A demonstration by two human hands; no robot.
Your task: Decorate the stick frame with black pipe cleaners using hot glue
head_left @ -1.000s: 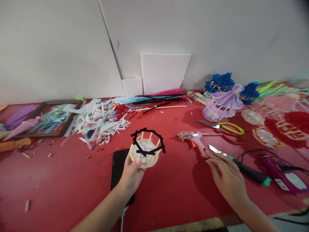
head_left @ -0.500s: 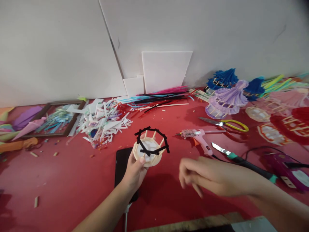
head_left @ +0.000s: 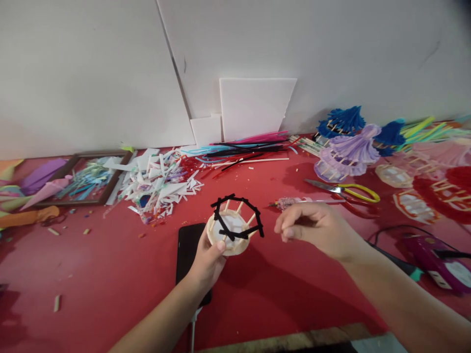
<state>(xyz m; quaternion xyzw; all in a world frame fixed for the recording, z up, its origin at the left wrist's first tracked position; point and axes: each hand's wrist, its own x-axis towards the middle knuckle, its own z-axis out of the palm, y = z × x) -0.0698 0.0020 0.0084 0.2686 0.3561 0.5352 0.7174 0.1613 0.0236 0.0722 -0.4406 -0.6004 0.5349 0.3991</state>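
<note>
My left hand (head_left: 209, 257) grips the near left edge of a small round model (head_left: 235, 247), thumb on its rim. The model has a pale base with a white centre, short wooden posts and a black ring (head_left: 256, 208) of short fuzzy pieces on top of them. To the right of the model, apart from it, my right hand (head_left: 311, 228) is raised with its thumb and fingertips pressed together. Whatever those fingertips hold, if anything, is too small to make out. Behind that hand the pink glue gun (head_left: 287, 202) is mostly hidden.
A black phone (head_left: 187, 250) with a cable lies under my left hand. Scissors (head_left: 340, 188), a mostly hidden cutter (head_left: 397, 260) and a purple power strip (head_left: 432, 260) are at right. White scraps (head_left: 154, 181), coloured stems (head_left: 243, 149) and a purple model (head_left: 349, 152) lie further back.
My right hand has moved up, over the glue gun's handle, and its fingers have drawn together. The model in my left hand sits slightly further right in view.
</note>
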